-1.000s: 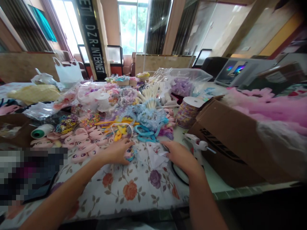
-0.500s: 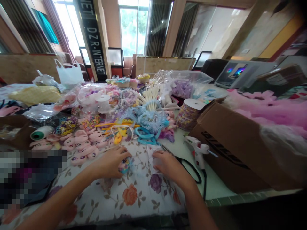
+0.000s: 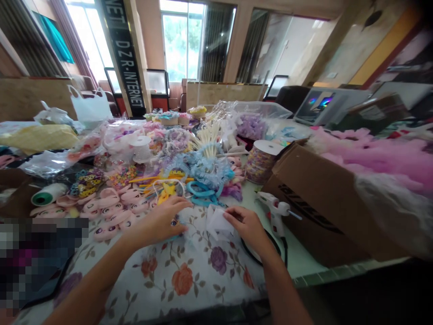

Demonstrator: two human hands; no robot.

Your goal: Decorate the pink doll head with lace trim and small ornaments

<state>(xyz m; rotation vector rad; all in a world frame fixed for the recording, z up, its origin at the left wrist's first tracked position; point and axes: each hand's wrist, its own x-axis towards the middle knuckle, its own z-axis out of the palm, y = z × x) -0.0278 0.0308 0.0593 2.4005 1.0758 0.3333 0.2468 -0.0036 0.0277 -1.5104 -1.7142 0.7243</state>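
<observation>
left hand (image 3: 160, 221): bare | right hand (image 3: 248, 228): bare | forearms (image 3: 113, 259): bare, tapering | fingers (image 3: 233, 211): seemingly slim

Thin white material (image 3: 215, 221) is pinched by the right hand (image 3: 248, 227) above a rose-print tablecloth (image 3: 203, 295) as a small doll piece (image 3: 174, 221) is partly hidden by the left hand (image 3: 158, 222), a glue gun (image 3: 276, 208) nearby.

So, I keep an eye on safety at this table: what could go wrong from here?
The right hand pinches thin white fabric with the black scissor handle close by its wrist; the sleeveless forearm or the fabric might catch on it. The glue gun lies just to the hand's right; if it is hot, which I can't tell, a sideways move could burn. Its cord runs near that forearm, so a bump might drag the gun.
</observation>
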